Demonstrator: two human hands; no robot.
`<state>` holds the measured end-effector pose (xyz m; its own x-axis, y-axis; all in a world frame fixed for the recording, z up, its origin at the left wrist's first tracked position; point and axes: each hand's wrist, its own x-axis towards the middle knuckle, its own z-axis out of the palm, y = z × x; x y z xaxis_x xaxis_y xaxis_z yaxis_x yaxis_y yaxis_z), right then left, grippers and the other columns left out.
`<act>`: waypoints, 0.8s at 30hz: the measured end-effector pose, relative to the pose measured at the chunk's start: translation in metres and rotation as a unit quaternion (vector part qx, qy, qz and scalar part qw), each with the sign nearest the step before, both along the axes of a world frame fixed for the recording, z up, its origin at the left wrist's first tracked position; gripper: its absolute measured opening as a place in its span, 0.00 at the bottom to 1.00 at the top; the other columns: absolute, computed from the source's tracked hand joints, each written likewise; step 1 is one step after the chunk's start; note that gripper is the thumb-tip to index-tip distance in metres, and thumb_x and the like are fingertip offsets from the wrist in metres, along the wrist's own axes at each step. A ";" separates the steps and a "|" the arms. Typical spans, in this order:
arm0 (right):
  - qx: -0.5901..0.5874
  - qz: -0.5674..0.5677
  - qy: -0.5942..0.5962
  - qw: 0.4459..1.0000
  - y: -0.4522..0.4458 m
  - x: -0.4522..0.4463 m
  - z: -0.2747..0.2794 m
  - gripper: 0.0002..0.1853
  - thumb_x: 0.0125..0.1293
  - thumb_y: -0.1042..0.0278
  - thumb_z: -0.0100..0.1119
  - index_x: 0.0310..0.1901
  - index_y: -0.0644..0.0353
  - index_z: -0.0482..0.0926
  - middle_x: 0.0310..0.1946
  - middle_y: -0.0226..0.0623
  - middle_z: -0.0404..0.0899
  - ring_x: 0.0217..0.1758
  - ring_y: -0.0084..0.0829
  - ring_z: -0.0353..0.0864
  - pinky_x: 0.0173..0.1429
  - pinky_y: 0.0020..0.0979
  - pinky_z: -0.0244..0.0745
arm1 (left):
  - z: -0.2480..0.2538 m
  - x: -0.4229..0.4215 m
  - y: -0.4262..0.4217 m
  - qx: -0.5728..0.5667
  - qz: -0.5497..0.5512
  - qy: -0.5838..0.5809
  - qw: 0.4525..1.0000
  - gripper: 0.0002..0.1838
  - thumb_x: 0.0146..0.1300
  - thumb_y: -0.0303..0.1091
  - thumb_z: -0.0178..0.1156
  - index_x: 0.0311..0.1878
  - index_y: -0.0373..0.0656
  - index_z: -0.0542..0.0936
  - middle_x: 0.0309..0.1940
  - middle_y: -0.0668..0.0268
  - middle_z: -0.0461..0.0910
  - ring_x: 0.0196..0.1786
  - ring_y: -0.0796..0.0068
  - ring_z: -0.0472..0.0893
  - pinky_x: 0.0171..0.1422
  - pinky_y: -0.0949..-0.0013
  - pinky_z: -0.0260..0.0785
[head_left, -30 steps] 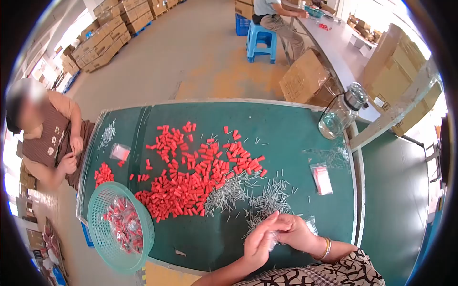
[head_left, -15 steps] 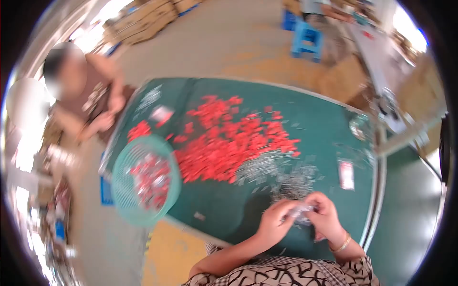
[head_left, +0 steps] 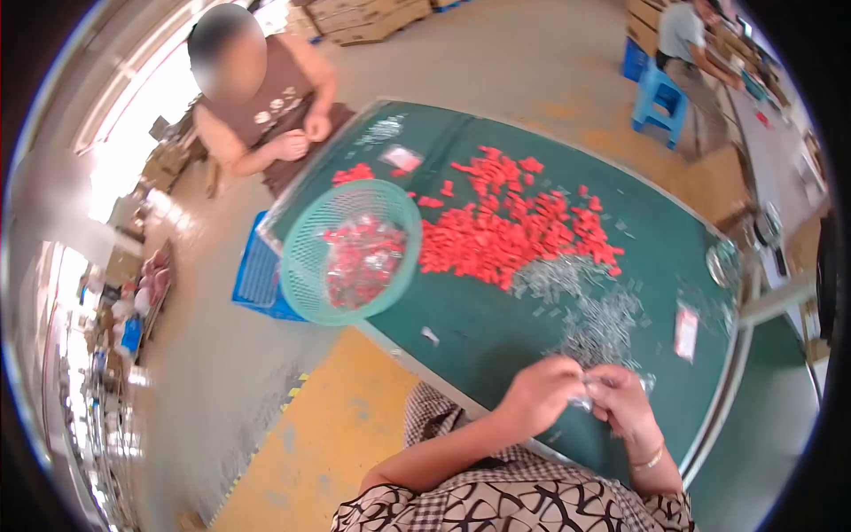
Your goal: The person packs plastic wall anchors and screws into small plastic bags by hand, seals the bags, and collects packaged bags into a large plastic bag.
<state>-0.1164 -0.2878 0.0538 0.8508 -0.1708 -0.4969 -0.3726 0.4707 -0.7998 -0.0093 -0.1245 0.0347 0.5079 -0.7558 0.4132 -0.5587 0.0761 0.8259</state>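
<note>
Close together at the table's near edge, my left hand [head_left: 542, 395] and my right hand [head_left: 624, 404] are both closed on a small clear plastic bag [head_left: 581, 402]. The fingers hide much of the bag, and I cannot make out its contents. Just beyond my hands lies a pile of small grey metal pieces [head_left: 603, 326]. A second pile of metal pieces [head_left: 551, 278] touches the large heap of small red pieces [head_left: 496, 232] farther back. Left of the heap, a pale green plastic basket [head_left: 300, 266] holds several clear bags with red pieces [head_left: 363, 259].
The green table [head_left: 470, 350] has a metal rim. A white and red card packet [head_left: 685, 332] lies to the right, near a round clear dish [head_left: 722, 262]. Across the left corner sits a person [head_left: 275, 111]. A blue crate [head_left: 257, 279] stands below the basket.
My view has swung left, so the table and basket appear farther right and higher. My hands stay together on the plastic bag, with the fingers slightly shifted.
</note>
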 end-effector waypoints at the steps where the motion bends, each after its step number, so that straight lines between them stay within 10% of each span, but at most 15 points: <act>1: -0.010 -0.007 -0.008 1.000 0.001 -0.002 0.001 0.08 0.63 0.76 0.64 0.43 0.65 0.81 0.29 0.31 0.78 0.19 0.17 0.68 0.20 0.19 0.60 | -0.001 0.001 0.001 -0.040 -0.005 0.081 0.996 0.10 0.54 0.18 0.60 0.40 0.40 0.82 0.42 0.59 0.78 0.44 0.62 0.80 0.48 0.65 0.73; 4: -0.059 -0.073 -0.056 0.994 0.004 -0.011 -0.011 0.06 0.63 0.77 0.64 0.42 0.64 0.82 0.27 0.28 0.78 0.21 0.16 0.69 0.22 0.19 0.61 | -0.015 0.001 0.011 -0.031 -0.150 0.523 0.838 0.24 0.64 0.21 0.56 0.64 0.39 0.69 0.56 0.62 0.73 0.53 0.72 0.76 0.58 0.66 0.71; 7: -0.172 -0.113 -0.089 0.975 0.007 -0.016 -0.014 0.06 0.63 0.77 0.63 0.42 0.62 0.82 0.28 0.27 0.80 0.23 0.16 0.72 0.25 0.20 0.65 | 0.007 -0.002 0.006 -0.053 -0.145 0.583 0.798 0.29 0.65 0.22 0.57 0.69 0.38 0.63 0.54 0.62 0.75 0.52 0.73 0.78 0.54 0.68 0.74; 11: -0.429 -0.113 -0.145 0.884 0.015 -0.023 -0.007 0.07 0.61 0.76 0.63 0.41 0.60 0.82 0.27 0.34 0.81 0.26 0.22 0.77 0.30 0.25 0.72 | 0.011 -0.016 -0.013 0.072 -0.055 0.442 0.892 0.22 0.61 0.20 0.60 0.59 0.37 0.74 0.42 0.64 0.80 0.41 0.74 0.81 0.45 0.71 0.76; 16: -0.364 -0.052 -0.103 0.924 -0.009 -0.023 0.005 0.07 0.64 0.77 0.59 0.43 0.60 0.77 0.29 0.30 0.80 0.31 0.18 0.77 0.34 0.24 0.72 | 0.012 -0.007 -0.035 0.080 -0.026 0.011 0.996 0.06 0.64 0.18 0.57 0.43 0.33 0.80 0.34 0.62 0.82 0.35 0.76 0.83 0.41 0.73 0.75; 21: -0.263 -0.049 -0.153 0.952 -0.066 -0.007 0.023 0.10 0.63 0.84 0.55 0.45 0.62 0.76 0.37 0.26 0.80 0.43 0.16 0.78 0.48 0.21 0.73 | 0.022 0.018 -0.059 0.022 -0.065 0.156 0.985 0.08 0.62 0.19 0.58 0.45 0.34 0.80 0.35 0.60 0.82 0.32 0.74 0.82 0.38 0.73 0.74; 24: -0.339 -0.257 -0.085 0.901 -0.120 0.014 0.068 0.08 0.64 0.79 0.57 0.44 0.56 0.76 0.29 0.24 0.77 0.19 0.12 0.68 0.21 0.18 0.63 | 0.021 0.050 -0.068 0.034 -0.054 0.148 0.987 0.08 0.62 0.21 0.59 0.44 0.36 0.81 0.34 0.59 0.82 0.31 0.71 0.82 0.36 0.71 0.73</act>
